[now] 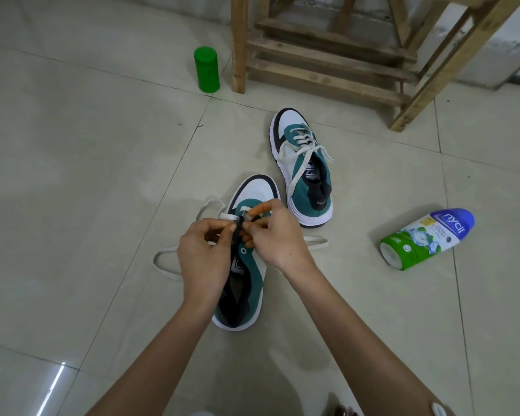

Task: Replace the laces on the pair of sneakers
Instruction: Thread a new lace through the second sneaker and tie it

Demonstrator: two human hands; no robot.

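At the near sneaker (252, 280), the white lace (165, 262) is being pinched by the left hand (203, 253) and the right hand (278, 238).

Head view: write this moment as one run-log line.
focus: near sneaker | left hand: pinches lace | right hand: pinches lace | far sneaker: laced, tied

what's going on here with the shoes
A person is working on the near sneaker on the tiled floor: the left hand and right hand pinch at its white lace near the front eyelets, and the lace's loose ends trail on both sides. The far sneaker is laced and tied in white.
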